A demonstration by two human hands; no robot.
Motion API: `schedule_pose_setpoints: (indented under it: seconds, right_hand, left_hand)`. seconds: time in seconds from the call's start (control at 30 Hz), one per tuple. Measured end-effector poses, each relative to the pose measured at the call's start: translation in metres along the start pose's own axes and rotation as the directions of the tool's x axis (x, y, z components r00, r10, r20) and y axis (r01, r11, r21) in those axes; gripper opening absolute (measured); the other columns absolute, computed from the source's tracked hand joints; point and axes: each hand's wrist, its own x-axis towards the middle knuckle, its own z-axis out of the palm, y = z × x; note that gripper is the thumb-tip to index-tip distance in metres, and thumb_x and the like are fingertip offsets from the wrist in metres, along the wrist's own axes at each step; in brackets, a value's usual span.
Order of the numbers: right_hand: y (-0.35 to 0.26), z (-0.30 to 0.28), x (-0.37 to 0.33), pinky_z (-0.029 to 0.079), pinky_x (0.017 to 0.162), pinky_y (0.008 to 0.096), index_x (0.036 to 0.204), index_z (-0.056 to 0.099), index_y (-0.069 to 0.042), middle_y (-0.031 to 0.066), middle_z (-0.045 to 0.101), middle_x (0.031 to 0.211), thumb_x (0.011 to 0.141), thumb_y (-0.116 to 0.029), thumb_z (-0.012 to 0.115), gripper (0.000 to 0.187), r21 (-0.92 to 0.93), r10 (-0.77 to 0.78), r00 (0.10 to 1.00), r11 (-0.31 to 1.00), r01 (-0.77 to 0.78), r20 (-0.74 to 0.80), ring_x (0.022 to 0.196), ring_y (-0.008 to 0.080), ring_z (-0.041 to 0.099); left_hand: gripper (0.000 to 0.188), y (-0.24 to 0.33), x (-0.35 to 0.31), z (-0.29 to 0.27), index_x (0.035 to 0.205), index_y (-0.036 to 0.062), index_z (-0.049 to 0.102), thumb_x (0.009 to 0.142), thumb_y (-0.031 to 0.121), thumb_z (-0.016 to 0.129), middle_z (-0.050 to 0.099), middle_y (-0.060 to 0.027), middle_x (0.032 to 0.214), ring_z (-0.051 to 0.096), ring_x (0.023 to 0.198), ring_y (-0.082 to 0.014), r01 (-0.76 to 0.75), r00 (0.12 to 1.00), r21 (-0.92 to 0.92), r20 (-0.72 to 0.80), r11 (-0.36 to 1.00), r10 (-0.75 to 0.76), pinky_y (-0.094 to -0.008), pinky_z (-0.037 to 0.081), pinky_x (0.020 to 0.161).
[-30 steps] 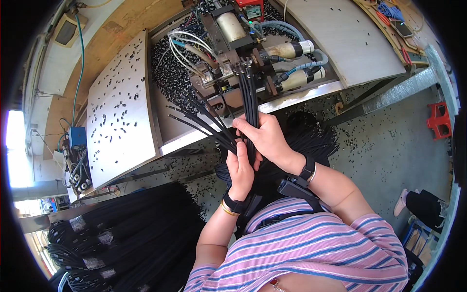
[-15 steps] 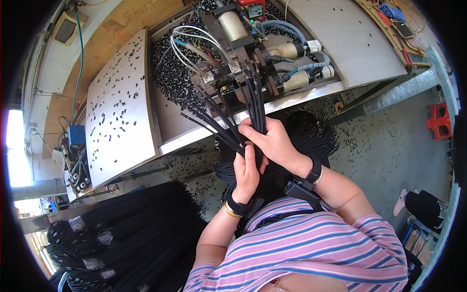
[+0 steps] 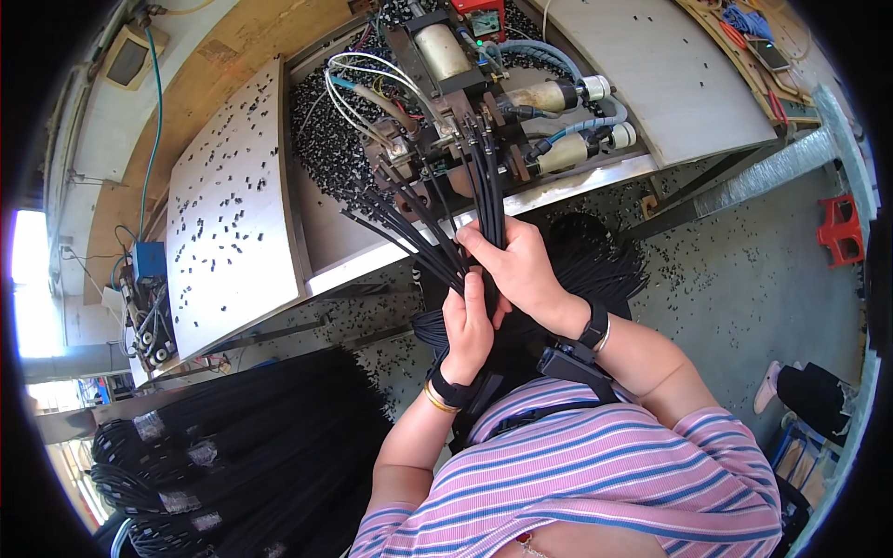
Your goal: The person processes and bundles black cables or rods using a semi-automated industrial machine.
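Observation:
Several thin black cables fan out from my two hands toward the machine. My left hand [image 3: 469, 325] is closed round the left bunch of cables [image 3: 409, 239], its thumb pointing up along them. My right hand [image 3: 517, 272] grips the right bunch of cables [image 3: 490, 191], thumb and fingers pressed together next to the left thumb. The tips of the right bunch reach up to the metal clamps of the machine [image 3: 445, 51]; whether any tip sits inside a clamp I cannot tell. The lower lengths of cable disappear beneath my hands.
Small black cut pieces [image 3: 326, 139] heap round the machine and scatter over the left board [image 3: 228, 205]. Big bundles of black cable [image 3: 251, 446] lie at lower left. More coiled cable [image 3: 595, 265] hangs below the bench edge. A red stool [image 3: 841, 232] stands at right.
Both hands stay nearly in place on the cables. The right hand has shifted very slightly left and up, and the left bunch's tips have moved a little.

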Motion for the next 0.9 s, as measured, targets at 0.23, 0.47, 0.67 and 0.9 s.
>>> schedule_pose_setpoints:
  seconds: [0.23, 0.47, 0.67, 0.9]
  right_hand:
    - [-0.006, 0.006, 0.007, 0.046, 0.054, 0.026, 0.085, 0.064, 0.003, 0.006, 0.063, 0.065, 0.086, -0.02, 0.065, 0.024, 0.072, 0.084, 0.996, 0.994, -0.083, -0.018, 0.058, 0.0098, 0.057]
    - [0.0, 0.005, 0.01, 0.045, 0.051, 0.0248, 0.086, 0.064, 0.002, 0.0039, 0.062, 0.068, 0.087, -0.02, 0.064, 0.023, 0.074, 0.069, 0.997, 0.995, -0.071, 0.029, 0.058, 0.0087, 0.056]
    - [0.001, -0.004, 0.01, 0.045, 0.042, 0.0218, 0.091, 0.064, 0.001, 0.0012, 0.06, 0.069, 0.088, -0.023, 0.065, 0.025, 0.148, 0.175, 0.974, 0.969, -0.196, 0.146, 0.056, 0.0067, 0.055]
    - [0.008, -0.014, 0.007, 0.042, 0.032, 0.0219, 0.095, 0.063, 0.001, 0.0017, 0.059, 0.067, 0.089, -0.028, 0.065, 0.029, 0.134, 0.118, 0.96, 0.979, -0.156, 0.254, 0.046, 0.0085, 0.056]
  left_hand:
    - [0.032, 0.0, 0.006, -0.005, 0.105, 0.002, 0.049, 0.103, 0.029, 0.032, 0.054, -0.0019, 0.064, 0.045, 0.048, -0.0055, 0.02, 1.0, -0.033, 0.004, 0.999, -0.02, -0.0174, 0.033, 0.042]
    - [0.033, -0.005, 0.006, -0.006, 0.105, 0.0019, 0.049, 0.103, 0.03, 0.032, 0.054, -0.0021, 0.063, 0.044, 0.047, -0.0053, 0.07, 0.998, -0.106, 0.003, 0.992, -0.07, -0.0174, 0.032, 0.042]
    - [0.033, -0.008, 0.003, -0.007, 0.099, 0.0029, 0.048, 0.103, 0.031, 0.031, 0.054, -0.0025, 0.062, 0.042, 0.046, -0.0054, 0.103, 0.994, -0.144, 0.051, 0.984, -0.097, -0.0181, 0.032, 0.041]
    - [0.035, -0.01, -0.003, 0.0, 0.09, 0.0042, 0.048, 0.103, 0.03, 0.029, 0.051, -0.0027, 0.057, 0.042, 0.043, -0.0077, 0.131, 0.991, -0.121, 0.053, 0.984, -0.125, -0.0196, 0.032, 0.041]
